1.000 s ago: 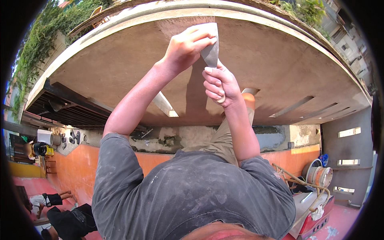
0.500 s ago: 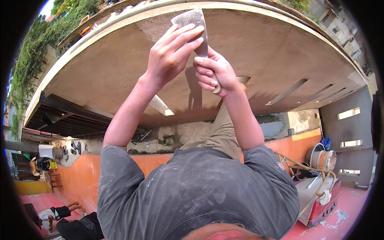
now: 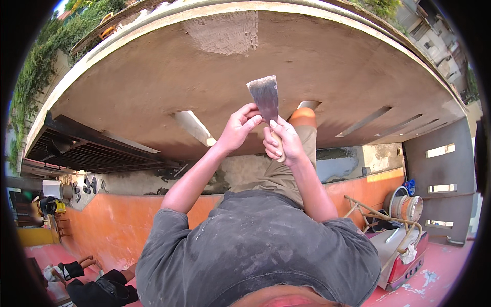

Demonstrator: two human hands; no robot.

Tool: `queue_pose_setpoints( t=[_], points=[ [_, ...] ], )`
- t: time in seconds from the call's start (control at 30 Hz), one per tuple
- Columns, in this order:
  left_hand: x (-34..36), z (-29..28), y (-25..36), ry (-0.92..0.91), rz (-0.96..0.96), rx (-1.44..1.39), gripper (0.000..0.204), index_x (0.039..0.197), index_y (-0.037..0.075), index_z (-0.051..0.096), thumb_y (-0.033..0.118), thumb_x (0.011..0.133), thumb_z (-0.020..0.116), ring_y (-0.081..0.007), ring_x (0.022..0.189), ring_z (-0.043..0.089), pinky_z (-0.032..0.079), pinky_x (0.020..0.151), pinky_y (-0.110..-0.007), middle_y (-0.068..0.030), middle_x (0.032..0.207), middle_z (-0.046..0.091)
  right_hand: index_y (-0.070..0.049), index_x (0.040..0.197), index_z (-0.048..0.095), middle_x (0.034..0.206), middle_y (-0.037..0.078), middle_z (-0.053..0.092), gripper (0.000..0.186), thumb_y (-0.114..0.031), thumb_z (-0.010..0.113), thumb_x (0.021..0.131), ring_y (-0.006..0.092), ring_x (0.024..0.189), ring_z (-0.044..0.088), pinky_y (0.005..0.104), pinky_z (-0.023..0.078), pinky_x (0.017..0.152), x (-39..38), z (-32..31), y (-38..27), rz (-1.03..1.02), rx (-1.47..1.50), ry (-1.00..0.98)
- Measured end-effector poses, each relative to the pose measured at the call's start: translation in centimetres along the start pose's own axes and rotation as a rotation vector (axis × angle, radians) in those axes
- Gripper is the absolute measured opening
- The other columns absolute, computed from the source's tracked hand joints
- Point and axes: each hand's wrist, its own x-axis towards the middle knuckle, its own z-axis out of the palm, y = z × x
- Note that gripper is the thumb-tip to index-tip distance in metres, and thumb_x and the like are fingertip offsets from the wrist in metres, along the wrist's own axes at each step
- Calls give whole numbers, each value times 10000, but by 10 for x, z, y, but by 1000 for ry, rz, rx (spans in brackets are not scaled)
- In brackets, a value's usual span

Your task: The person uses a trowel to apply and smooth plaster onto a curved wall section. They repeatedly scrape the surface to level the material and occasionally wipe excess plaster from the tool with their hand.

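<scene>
My right hand (image 3: 282,142) is closed around the wooden handle of a putty knife (image 3: 264,96), whose wide grey blade points up toward the ceiling. My left hand (image 3: 239,126) is raised beside it, its fingertips touching the base of the blade. Both arms reach up in front of my chest in a dark grey shirt. Above the blade, on the brown concrete ceiling (image 3: 317,61), there is a rough grey patch of fresh plaster (image 3: 225,31). The blade is held clear of the ceiling.
Long recessed slots (image 3: 193,127) cut the ceiling. An orange wall (image 3: 117,225) runs below. At the right stand a bucket (image 3: 406,207) and a red-and-white box (image 3: 404,251) with a wooden frame. A person in dark clothes (image 3: 99,287) is at the lower left.
Both hands have come down from the plaster patch. The knife blade, pressed to the ceiling before, is now held lower and away from it.
</scene>
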Motion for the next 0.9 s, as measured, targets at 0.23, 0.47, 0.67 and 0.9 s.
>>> queue_pose_setpoints(
  t=[0.23, 0.47, 0.67, 0.9],
  points=[
    [56, 13, 22, 229, -30, -277, 431, 1127, -39, 629, 372, 1064, 515, -207, 826, 699, 583, 779, -359, -128, 904, 712, -137, 1242, 481, 618, 14, 423, 246, -338, 434, 1109, 88, 383, 370, 226, 338, 347, 40, 7, -14, 47, 62, -157],
    [87, 12, 37, 379, -16, -313, 380, 1026, -41, 655, 332, 1035, 583, -174, 654, 662, 559, 645, -312, -97, 747, 672, -144, 1037, 464, 579, -1, 390, 226, -353, 416, 1112, 75, 353, 327, 221, 297, 312, 69, 7, -31, 38, 36, -93],
    [97, 4, 40, 405, -27, -203, 360, 968, -41, 660, 305, 1034, 585, -185, 585, 658, 557, 596, -312, -117, 675, 663, -131, 1052, 475, 553, -6, 379, 222, -347, 459, 1101, 75, 346, 325, 225, 303, 304, 83, 7, -23, 7, 52, -99],
    [89, 5, 41, 412, -25, -200, 330, 958, -45, 683, 266, 1029, 596, -174, 618, 682, 562, 595, -299, -123, 709, 693, -72, 1002, 507, 636, 32, 499, 261, -314, 483, 1096, 109, 407, 449, 257, 411, 378, 79, 2, -26, -17, -21, -105]
  ],
)
